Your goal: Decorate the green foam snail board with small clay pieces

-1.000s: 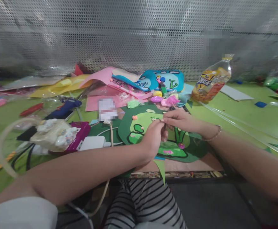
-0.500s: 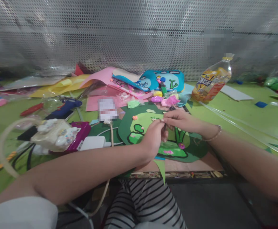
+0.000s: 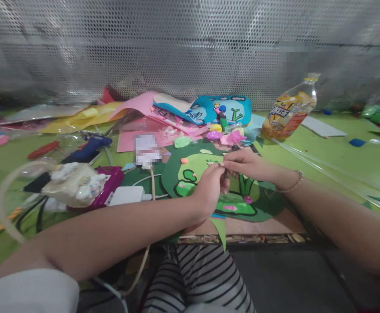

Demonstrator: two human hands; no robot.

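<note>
My left hand [image 3: 211,188] and my right hand [image 3: 244,164] meet above a green felt picture [image 3: 193,174] lying on the table's near edge. Both hands have their fingers pinched together around a tiny light-green piece [image 3: 213,163] held between them. A thin dark tool tip shows under the right fingers; I cannot make out what it is. A bracelet [image 3: 292,184] circles my right wrist. The felt picture has a dark green border, a lighter green middle and small pink and orange shapes stuck on it.
A tilted orange drink bottle [image 3: 289,111] stands at the right. Pink and yellow sheets [image 3: 134,108] and a blue pouch [image 3: 232,108] lie behind. A blue glue gun [image 3: 88,145], a purple phone case [image 3: 107,187], a white charger [image 3: 126,195] and cables sit on the left. A perforated metal wall closes the back.
</note>
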